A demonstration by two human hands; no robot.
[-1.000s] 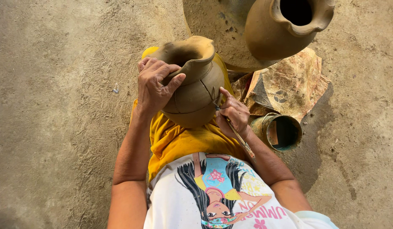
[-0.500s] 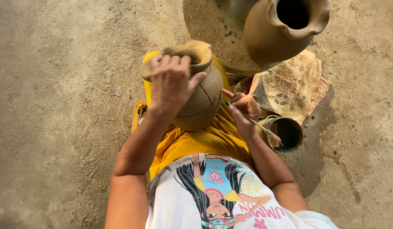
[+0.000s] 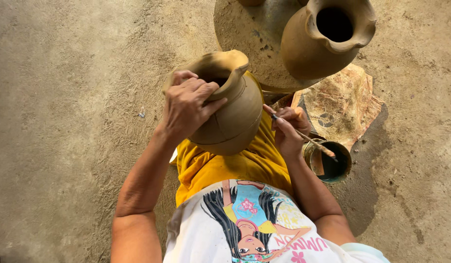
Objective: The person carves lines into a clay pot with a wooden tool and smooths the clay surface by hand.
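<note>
A tan unfired clay jug [image 3: 235, 114] rests tilted on my lap, over a yellow cloth [image 3: 225, 165]. My left hand [image 3: 186, 104] lies over its rim and neck and grips it. My right hand [image 3: 288, 129] holds a thin brush [image 3: 308, 141] like a pen, with its tip touching the right side of the jug's belly. The brush's far end points out over a small tin.
A second, larger clay jug [image 3: 327, 41] stands upright on a round stone slab [image 3: 250, 34] ahead. A small tin [image 3: 332, 163] with dark liquid sits by my right arm on a worn sack [image 3: 347, 104]. Bare dirt ground [image 3: 65, 122] lies all round.
My left hand shifted on the rim and the jug has turned a little. My right hand moved up the jug's right side with the brush.
</note>
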